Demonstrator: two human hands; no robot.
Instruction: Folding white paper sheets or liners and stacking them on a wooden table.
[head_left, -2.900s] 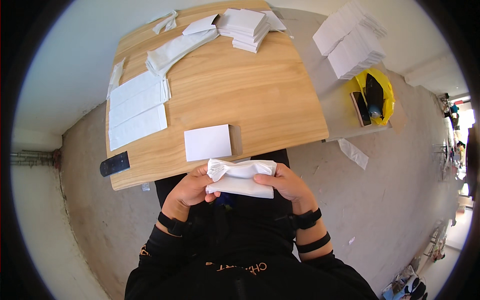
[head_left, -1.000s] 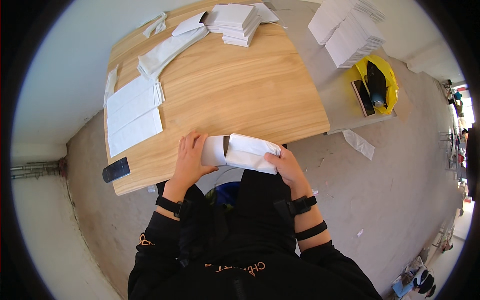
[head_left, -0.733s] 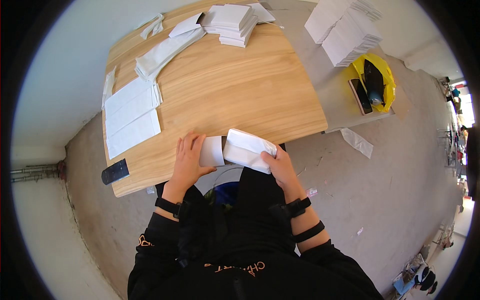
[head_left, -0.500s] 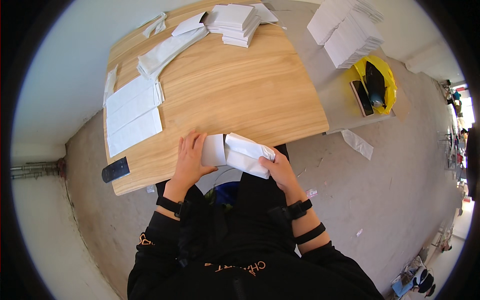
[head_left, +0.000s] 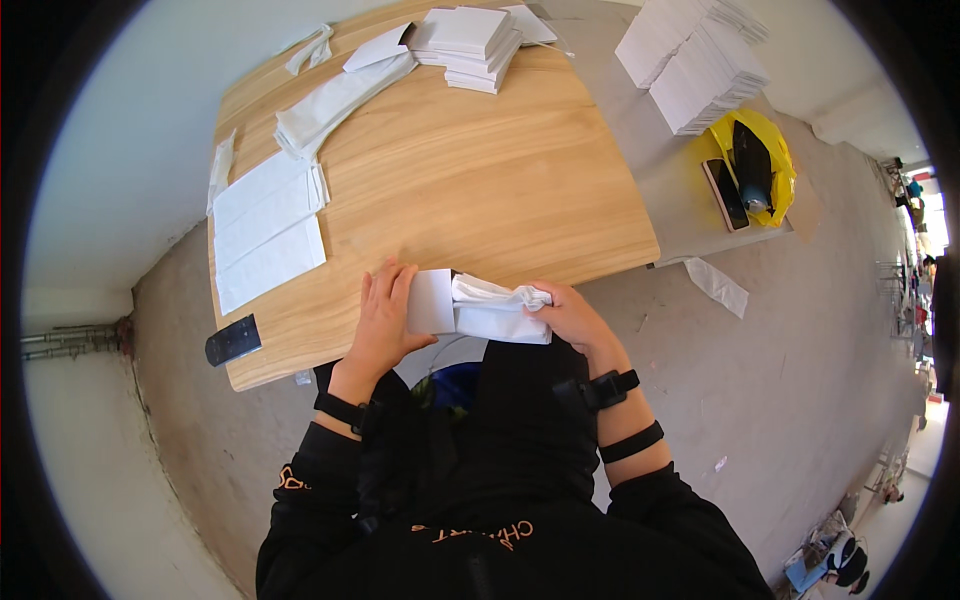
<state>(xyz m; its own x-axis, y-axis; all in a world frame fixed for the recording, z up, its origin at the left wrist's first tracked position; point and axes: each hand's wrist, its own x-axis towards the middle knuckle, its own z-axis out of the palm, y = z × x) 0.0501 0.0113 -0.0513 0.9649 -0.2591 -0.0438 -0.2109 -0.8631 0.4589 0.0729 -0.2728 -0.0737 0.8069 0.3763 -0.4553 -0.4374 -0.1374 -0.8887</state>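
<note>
My left hand [head_left: 379, 318] grips a small flat white box [head_left: 430, 303] at the table's near edge, with fingers on its far side and the thumb at its near side. A folded white packet [head_left: 500, 318], thin and creased, meets the box's dark open right end. How deep the packet reaches into the box is hidden. My right hand [head_left: 578, 322] is closed on the crumpled outer end of that packet. Both things hang partly past the table edge, above my lap.
The wooden table [head_left: 480, 170] bears flat white sheets [head_left: 268, 235], a long white bundle [head_left: 340, 105] and a stack of white boxes [head_left: 475, 45]. A dark phone [head_left: 232, 340] lies at its left corner. Right: tall white stacks [head_left: 705, 80], another phone [head_left: 726, 195], a yellow bag [head_left: 780, 170].
My right hand has shifted a little to the right and turned, so the packet lies straighter in line with the box. The left hand and box have barely moved.
</note>
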